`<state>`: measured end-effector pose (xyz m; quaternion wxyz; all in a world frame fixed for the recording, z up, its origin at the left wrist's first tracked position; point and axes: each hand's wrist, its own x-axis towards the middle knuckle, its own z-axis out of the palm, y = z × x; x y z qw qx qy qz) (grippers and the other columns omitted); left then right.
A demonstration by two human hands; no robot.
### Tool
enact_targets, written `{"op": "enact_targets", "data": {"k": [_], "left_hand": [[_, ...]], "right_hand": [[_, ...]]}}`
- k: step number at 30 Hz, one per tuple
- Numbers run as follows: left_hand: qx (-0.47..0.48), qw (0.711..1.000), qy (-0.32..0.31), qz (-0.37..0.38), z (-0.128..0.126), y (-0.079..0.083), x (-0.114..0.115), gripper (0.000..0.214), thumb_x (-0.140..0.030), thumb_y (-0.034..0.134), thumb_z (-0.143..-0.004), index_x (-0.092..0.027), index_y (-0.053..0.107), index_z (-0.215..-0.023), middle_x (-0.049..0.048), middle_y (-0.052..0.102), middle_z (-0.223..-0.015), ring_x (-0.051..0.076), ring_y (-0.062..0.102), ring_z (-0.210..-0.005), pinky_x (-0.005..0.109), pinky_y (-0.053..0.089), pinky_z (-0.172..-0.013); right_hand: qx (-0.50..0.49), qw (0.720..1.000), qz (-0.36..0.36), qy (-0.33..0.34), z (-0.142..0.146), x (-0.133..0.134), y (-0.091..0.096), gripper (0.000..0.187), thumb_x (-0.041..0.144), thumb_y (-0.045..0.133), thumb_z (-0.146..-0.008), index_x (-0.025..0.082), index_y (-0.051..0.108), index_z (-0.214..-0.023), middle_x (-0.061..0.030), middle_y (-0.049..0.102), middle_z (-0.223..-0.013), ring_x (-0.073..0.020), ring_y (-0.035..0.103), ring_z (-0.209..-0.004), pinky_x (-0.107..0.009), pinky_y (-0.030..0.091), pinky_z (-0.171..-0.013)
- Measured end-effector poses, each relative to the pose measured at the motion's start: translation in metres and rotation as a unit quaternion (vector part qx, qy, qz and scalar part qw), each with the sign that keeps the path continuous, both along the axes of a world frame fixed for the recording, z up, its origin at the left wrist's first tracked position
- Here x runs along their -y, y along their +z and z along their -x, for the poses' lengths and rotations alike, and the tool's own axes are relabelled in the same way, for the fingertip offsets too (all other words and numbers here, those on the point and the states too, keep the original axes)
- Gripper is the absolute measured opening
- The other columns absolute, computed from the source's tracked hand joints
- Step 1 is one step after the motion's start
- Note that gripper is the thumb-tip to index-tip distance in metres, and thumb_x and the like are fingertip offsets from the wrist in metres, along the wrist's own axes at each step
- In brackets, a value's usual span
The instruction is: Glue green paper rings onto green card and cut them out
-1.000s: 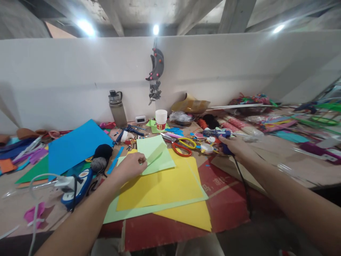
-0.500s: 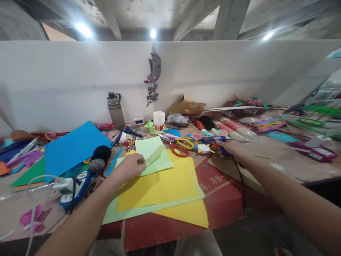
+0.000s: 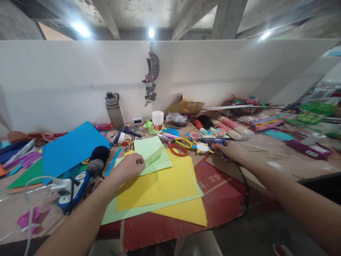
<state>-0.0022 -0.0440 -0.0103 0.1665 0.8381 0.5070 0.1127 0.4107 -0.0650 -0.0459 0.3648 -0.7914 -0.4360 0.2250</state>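
in left hand (image 3: 133,166), left of and nearer than scissors (image 3: 176,144): green strip (image 3: 155,154), just left of scissors. gripped in closed fingertip pinch by near end, probably to leave far end free, tilted up over green sheet (image 3: 146,143). can't tell if loose or part of that sheet.

in right hand (image 3: 227,148), right of scissors: probable glue gun (image 3: 214,141). held in curled grip round handle, likely to point nose toward scissors; can't see all fingers. slack cord (image 3: 247,192) behind it, likely for reach. white disc (image 3: 203,148) between scissors and glue gun.

nearer than scissors: yellow sheets (image 3: 160,188) over red card (image 3: 160,231), perhaps to spare worktop (image 3: 287,167). behind scissors: cup (image 3: 157,121), well apart from both hands.
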Motion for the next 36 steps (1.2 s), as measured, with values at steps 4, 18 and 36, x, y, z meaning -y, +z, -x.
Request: {"op": "enact_targets", "data": {"k": [4, 18, 36], "left_hand": [[-0.004, 1.000, -0.006, -0.001, 0.000, 0.002, 0.001, 0.022, -0.030, 0.049, -0.079, -0.018, 0.067, -0.077, 0.0071, 0.069, -0.089, 0.020, 0.061, -0.080, 0.030, 0.043, -0.071], [0.004, 0.999, -0.031, -0.002, 0.000, 0.006, 0.005, 0.034, -0.049, 0.053, -0.080, -0.020, 0.068, -0.089, 0.0067, 0.069, -0.095, 0.022, 0.062, -0.087, 0.032, 0.046, -0.077], [-0.017, 0.970, -0.236, 0.049, -0.010, -0.007, 0.015, 0.062, -0.060, 0.042, -0.088, -0.030, 0.040, -0.143, 0.0030, 0.031, -0.154, 0.027, 0.020, -0.144, 0.046, 0.017, -0.116]], "right_hand": [[0.122, 0.990, 0.069, 0.020, 0.001, 0.006, 0.003, 0.031, 0.040, 0.059, -0.082, 0.019, 0.056, -0.059, -0.0097, 0.059, -0.049, -0.0204, 0.057, -0.041, -0.033, 0.045, -0.048], [0.509, 0.801, -0.155, 0.272, 0.038, 0.031, 0.010, 0.022, 0.033, 0.052, -0.086, 0.018, 0.063, -0.098, -0.0129, 0.060, -0.106, -0.0289, 0.051, -0.100, -0.041, 0.041, -0.084], [-0.110, 0.976, -0.065, 0.174, 0.034, -0.025, 0.058, 0.016, 0.026, 0.059, -0.081, 0.020, 0.052, -0.068, 0.0028, 0.052, -0.061, -0.0088, 0.045, -0.051, -0.019, 0.039, -0.047]]}}
